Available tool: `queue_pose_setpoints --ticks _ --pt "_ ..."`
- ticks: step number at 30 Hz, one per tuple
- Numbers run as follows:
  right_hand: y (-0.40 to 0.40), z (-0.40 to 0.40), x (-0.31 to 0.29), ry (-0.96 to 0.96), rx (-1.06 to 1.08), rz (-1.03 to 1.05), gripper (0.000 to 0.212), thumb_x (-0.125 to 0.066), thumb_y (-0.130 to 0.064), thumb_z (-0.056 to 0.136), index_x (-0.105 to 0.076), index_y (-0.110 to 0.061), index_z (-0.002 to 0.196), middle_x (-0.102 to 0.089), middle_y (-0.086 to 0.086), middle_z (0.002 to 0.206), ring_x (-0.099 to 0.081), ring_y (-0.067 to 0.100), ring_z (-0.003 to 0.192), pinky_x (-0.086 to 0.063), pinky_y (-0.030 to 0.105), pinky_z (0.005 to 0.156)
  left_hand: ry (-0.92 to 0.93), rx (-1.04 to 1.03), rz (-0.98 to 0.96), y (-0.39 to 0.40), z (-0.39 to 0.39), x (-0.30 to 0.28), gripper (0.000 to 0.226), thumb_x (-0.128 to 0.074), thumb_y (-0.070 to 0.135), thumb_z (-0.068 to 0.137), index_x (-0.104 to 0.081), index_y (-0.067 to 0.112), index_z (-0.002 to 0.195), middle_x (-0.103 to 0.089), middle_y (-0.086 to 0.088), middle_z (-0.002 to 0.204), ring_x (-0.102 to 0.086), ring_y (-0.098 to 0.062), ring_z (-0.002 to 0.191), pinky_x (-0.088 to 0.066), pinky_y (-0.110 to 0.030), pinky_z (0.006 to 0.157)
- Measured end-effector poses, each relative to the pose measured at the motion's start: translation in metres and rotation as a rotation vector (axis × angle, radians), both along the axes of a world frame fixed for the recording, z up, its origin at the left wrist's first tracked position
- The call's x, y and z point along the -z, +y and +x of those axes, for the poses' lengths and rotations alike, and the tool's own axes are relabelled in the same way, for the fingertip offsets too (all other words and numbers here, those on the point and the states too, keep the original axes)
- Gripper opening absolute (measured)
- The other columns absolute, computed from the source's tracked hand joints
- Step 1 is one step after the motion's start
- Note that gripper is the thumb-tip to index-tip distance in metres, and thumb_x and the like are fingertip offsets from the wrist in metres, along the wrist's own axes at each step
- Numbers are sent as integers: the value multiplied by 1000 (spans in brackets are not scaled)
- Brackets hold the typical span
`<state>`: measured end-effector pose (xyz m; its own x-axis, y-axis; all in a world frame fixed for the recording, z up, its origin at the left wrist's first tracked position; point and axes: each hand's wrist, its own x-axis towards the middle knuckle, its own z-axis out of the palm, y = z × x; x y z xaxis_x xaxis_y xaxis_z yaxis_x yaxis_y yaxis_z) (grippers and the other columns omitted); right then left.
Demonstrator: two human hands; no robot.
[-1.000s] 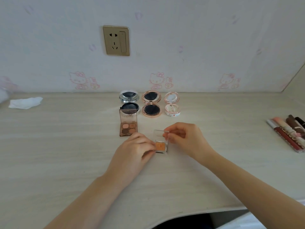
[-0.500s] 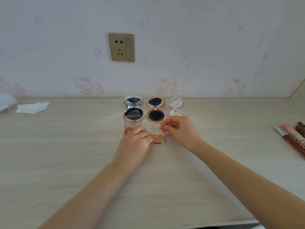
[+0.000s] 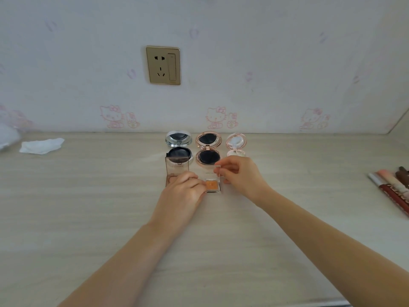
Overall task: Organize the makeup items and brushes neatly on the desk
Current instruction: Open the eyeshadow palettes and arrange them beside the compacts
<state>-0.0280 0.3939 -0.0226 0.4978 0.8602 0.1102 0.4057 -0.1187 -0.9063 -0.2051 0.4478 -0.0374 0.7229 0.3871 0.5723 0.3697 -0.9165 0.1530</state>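
Note:
A small clear case with an orange eyeshadow pan (image 3: 212, 185) sits open on the desk (image 3: 88, 207), just in front of the rose-gold compact (image 3: 208, 149). My left hand (image 3: 182, 193) grips the case's base from the left. My right hand (image 3: 240, 176) pinches the raised clear lid at its right edge. A brown eyeshadow palette (image 3: 176, 170) stands open beside the left hand, its lower half hidden by my fingers. Behind it lie an open silver compact (image 3: 179, 146) and a small pink compact (image 3: 236, 144), which my right hand partly covers.
Several lip products (image 3: 392, 189) lie at the desk's right edge. A crumpled white tissue (image 3: 41, 146) rests at the far left. A wall socket (image 3: 163, 65) sits above the compacts. The wall runs along the back of the desk.
Both hands have carried the small orange case away from me, up to the row of compacts beside the brown palette. My right hand now covers part of the pink compact.

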Motion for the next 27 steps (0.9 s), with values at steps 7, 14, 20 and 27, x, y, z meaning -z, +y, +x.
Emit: queue_pose_setpoints --ticks 7,14,20,27 --pt "-6 4 -3 -53 34 -16 24 -58 -4 89 -66 -15 109 -72 0 99 -67 13 94 -54 35 90 -13 33 35 1 -3 0 10 -74 6 80 -74 9 89 -71 2 99 -64 -23 96 -55 -36 76" --pt "-52 27 -7 -406 45 -90 27 -54 -11 92 -63 -16 117 -68 -6 110 -61 7 106 -45 20 93 33 153 146 -17 11 -8 11 -71 8 81 -74 10 92 -71 2 101 -64 -22 99 -55 -36 75" --pt "-113 60 -15 -646 97 -193 30 -51 -18 95 -59 -17 124 -63 -5 123 -56 13 116 -44 28 98 23 267 111 -50 62 -27 13 -67 8 82 -73 10 93 -72 2 96 -64 -23 96 -55 -35 73" --pt "-197 111 -24 -724 257 -291 31 -51 -18 96 -57 -17 126 -61 -3 126 -51 15 120 -34 19 94 51 366 -38 -95 139 -26 21 -56 15 91 -70 13 106 -69 3 105 -55 -19 110 -48 -33 84"
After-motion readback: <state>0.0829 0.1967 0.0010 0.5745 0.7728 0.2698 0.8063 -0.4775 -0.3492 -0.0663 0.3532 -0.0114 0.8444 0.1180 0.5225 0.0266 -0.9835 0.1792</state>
